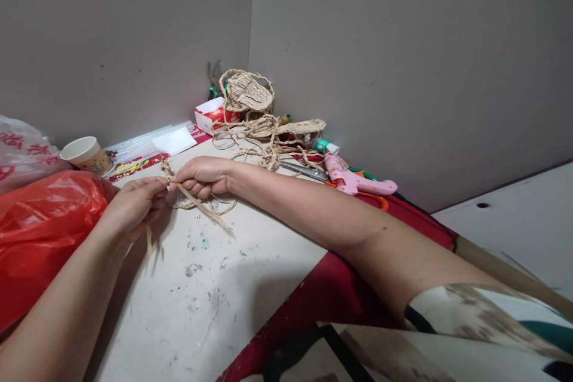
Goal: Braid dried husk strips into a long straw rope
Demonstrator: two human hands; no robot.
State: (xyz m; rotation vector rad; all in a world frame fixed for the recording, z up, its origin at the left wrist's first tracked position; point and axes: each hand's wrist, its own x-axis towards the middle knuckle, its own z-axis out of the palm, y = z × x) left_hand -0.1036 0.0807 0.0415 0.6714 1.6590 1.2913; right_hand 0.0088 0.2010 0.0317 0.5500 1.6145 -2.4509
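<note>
While a white plastic bag (pixel 20 152) with red print sits at the far left edge, a red plastic bag (pixel 45 221) bulges just below it, and a paper cup (pixel 86 155) stands upright just beside both. To the right of the cup, the left hand (pixel 134 206) hovers low over the table (pixel 201 310), its fingers (pixel 156 191) pinched together on a straw cord (pixel 172 180). One loose end of the straw hangs down under this hand. A longer flat strand slants down and to the right, ending above the stained tabletop.

The right hand (pixel 203 176) meets the left at the same spot, its fingers curled shut around the cord. A plaited loop of the cord lies on the table just under this hand.

Behind the hands, clear plastic sticks (pixel 143 138) lie flat near the wall. Further right, a red and white box (pixel 212 116) sits in the corner, touching a heap of woven straw pieces (pixel 250 95) and tangled plaits. Scissors (pixel 304 170) lie just beside that heap, and a pink glue gun (pixel 356 180) rests at the table's right edge.
</note>
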